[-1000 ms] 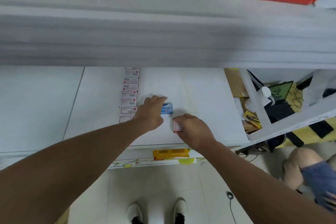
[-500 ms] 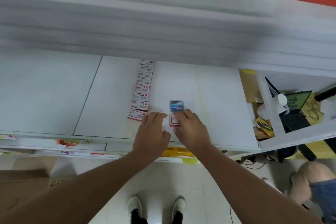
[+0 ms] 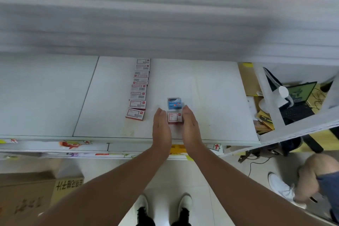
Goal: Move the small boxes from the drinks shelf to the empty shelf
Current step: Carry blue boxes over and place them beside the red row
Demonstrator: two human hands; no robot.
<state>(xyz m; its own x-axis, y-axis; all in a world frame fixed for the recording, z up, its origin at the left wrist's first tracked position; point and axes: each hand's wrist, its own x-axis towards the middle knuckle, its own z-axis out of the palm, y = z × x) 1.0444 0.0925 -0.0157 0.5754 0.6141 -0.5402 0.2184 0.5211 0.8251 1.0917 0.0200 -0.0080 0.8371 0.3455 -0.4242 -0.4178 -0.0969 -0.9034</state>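
Starting at the left, a row of small white boxes (image 3: 139, 90) runs front to back on the white shelf (image 3: 211, 115), laid end to end, probably to keep lines tidy. Just right of it, the left hand (image 3: 161, 130) and right hand (image 3: 190, 128) stand edge-on with straight fingers, flanking a red-and-white box (image 3: 175, 117), seemingly squaring it behind the blue box (image 3: 174, 103) to begin a second line.
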